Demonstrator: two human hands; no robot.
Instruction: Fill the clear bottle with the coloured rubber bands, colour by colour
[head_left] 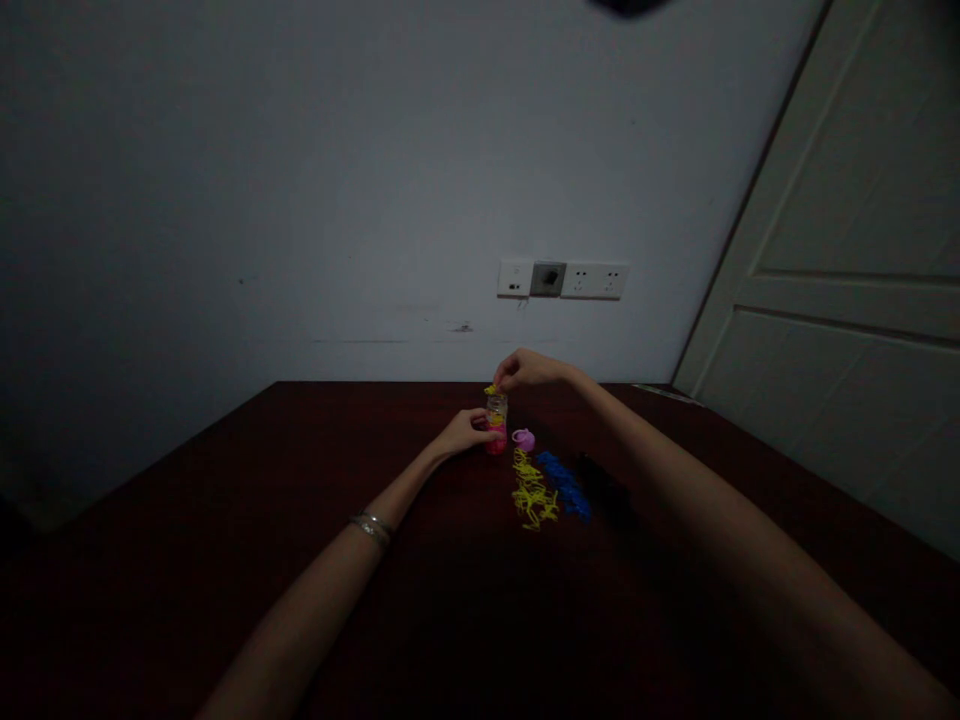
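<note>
My left hand [466,433] is closed round a small clear jar [496,403] that stands upright on the dark table. Pink pieces fill its lower part, with some yellow ones on top. Just above the open mouth, my right hand [517,371] pinches a few yellow rubber bands [490,390]. To the right of the jar lies a pink lid [524,439] with a loop. A loose pile of yellow bands [534,495] is spread nearer to me, and a blue pile [564,484] lies beside it.
A dark pile [604,485], hard to make out, lies right of the blue one, partly under my right forearm. Behind the table [337,420] rises a pale wall with a row of sockets [562,279]. A white door [847,250] stands at the right.
</note>
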